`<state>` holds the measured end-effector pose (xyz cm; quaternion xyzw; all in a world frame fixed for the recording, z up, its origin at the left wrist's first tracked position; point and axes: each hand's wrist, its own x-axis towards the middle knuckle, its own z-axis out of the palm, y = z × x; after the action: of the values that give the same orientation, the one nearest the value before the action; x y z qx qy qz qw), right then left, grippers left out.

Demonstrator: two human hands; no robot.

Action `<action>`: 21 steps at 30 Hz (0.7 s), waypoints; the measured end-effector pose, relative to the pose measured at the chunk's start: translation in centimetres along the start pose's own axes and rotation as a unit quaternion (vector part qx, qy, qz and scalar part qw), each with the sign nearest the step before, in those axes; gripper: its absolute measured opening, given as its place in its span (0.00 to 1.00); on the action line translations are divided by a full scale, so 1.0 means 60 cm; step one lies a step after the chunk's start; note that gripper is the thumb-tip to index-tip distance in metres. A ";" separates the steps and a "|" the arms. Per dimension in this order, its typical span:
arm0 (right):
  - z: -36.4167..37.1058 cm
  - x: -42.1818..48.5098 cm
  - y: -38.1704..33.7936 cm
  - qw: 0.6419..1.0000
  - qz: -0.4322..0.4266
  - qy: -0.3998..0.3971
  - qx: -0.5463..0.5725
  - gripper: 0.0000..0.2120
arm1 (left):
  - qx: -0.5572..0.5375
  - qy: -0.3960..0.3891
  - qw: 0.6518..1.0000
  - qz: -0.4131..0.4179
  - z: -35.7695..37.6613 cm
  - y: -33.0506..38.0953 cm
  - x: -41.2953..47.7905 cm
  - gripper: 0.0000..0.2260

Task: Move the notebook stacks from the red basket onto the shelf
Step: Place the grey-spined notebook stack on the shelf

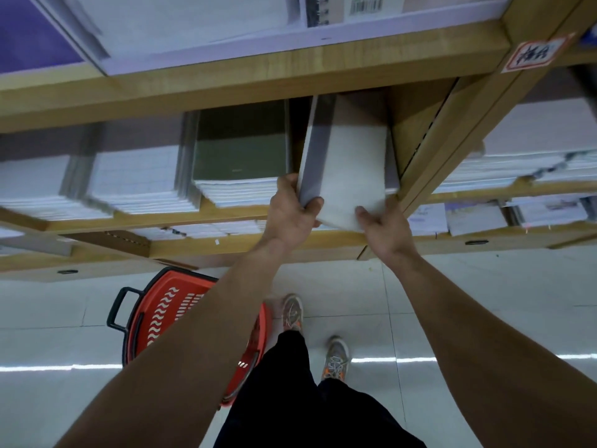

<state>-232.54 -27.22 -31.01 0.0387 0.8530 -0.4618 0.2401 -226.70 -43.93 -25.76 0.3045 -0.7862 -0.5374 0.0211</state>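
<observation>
while left hand (292, 215), right hand (384, 227) grip notebook stack (352, 169), red basket (161, 315) half hidden

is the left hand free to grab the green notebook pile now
Probably not: the left hand grips the white stack with the right hand; the green notebook pile lies close beside.
</observation>
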 end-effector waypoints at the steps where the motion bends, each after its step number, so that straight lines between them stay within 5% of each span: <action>1: 0.001 -0.008 -0.003 1.000 -0.018 0.009 0.014 0.31 | -0.006 -0.001 1.000 0.001 -0.008 0.001 -0.004 0.19; 6: 0.014 -0.033 -0.077 0.991 -0.124 0.057 0.008 0.30 | -0.064 0.048 0.996 0.035 -0.067 0.009 -0.015 0.21; 11: 0.082 -0.021 -0.178 0.979 -0.201 0.004 -0.028 0.29 | -0.087 0.166 0.982 0.039 -0.153 -0.017 0.011 0.23; 16: 0.150 -0.024 -0.189 0.981 -0.180 -0.052 -0.056 0.32 | 0.032 0.177 0.984 -0.012 -0.197 -0.072 0.035 0.30; 21: 0.163 -0.015 -0.197 0.967 -0.227 -0.007 -0.118 0.29 | 0.108 0.203 0.973 0.004 -0.204 -0.073 0.047 0.32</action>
<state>-231.51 -41.70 -25.98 -0.1883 0.8861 -0.4003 0.1381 -222.61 -56.55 -25.20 0.4047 -0.8202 -0.3761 0.1487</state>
